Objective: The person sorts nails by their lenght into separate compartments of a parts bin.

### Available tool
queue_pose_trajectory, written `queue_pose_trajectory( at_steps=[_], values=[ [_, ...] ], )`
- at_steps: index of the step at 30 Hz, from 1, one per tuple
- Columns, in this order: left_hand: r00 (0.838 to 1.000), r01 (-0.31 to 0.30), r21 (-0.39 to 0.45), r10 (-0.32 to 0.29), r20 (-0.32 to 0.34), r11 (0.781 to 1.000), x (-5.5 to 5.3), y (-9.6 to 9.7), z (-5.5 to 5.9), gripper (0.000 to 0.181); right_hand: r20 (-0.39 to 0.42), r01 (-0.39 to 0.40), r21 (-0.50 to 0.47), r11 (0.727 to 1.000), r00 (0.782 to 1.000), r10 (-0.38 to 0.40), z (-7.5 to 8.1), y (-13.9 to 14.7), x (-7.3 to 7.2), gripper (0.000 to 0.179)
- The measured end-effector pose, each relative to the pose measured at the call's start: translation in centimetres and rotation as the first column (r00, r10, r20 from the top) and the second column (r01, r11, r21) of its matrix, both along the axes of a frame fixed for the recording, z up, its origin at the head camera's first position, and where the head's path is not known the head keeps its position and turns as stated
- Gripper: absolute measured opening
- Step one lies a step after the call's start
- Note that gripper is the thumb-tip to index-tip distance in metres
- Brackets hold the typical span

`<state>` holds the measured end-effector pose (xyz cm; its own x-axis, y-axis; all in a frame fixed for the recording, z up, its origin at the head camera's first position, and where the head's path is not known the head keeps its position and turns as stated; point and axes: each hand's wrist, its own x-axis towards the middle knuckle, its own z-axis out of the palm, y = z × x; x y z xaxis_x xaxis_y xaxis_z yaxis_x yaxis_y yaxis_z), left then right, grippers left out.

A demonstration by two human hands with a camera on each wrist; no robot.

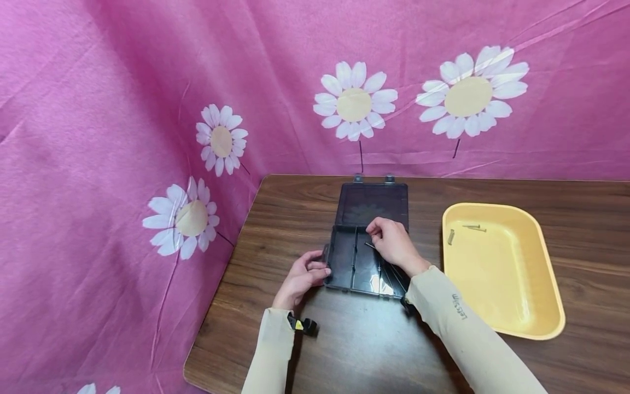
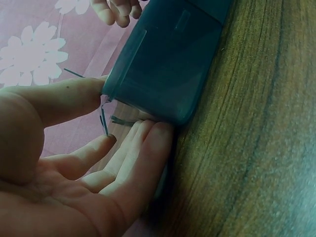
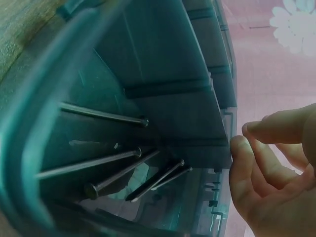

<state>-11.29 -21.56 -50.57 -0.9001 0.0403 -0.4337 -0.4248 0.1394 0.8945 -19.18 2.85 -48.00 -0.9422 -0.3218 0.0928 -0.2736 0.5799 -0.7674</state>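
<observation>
A dark translucent compartment box (image 1: 343,257) lies on the table with its lid (image 1: 374,202) folded back. My left hand (image 1: 304,276) grips its left edge; the left wrist view shows the thumb on the rim and the fingers lower against the side. My right hand (image 1: 394,243) hovers over the box's right part. Its thumb and index fingertips meet in the right wrist view, with nothing visible between them. Below it, several long metal nails (image 3: 103,165) lie in one compartment, heads mostly pointing away from that wrist. One nail (image 1: 369,245) shows beside the right fingers from above.
To the right stands a yellow tray (image 1: 502,273) holding a few nails (image 1: 474,227) and a small grey piece (image 1: 450,237) near its left wall. The brown wooden table (image 1: 354,350) ends at a pink flowered cloth (image 1: 295,98) behind and on the left.
</observation>
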Motion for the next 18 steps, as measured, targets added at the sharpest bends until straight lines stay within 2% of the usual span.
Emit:
queue_pose_trajectory(
  at_steps=[5, 9, 18],
  values=[
    [1.000, -0.001, 0.008, 0.001, 0.005, 1.000, 0.0, 0.0, -0.1, 0.059, 0.030, 0.010, 0.002, 1.000, 0.999, -0.010, 0.4, 0.3, 0.0, 0.019],
    [1.000, -0.010, 0.029, 0.010, 0.003, 1.000, -0.1, 0.1, -0.3, 0.059, 0.023, 0.011, -0.001, 1.000, 1.000, -0.011, 0.6, 0.7, 0.0, 0.019],
    [1.000, -0.006, 0.011, 0.006, -0.002, 1.000, -0.2, 0.0, -0.5, 0.059, -0.010, 0.035, -0.025, 0.999, 0.999, -0.035, 1.7, 1.6, 0.1, 0.016]
  ],
)
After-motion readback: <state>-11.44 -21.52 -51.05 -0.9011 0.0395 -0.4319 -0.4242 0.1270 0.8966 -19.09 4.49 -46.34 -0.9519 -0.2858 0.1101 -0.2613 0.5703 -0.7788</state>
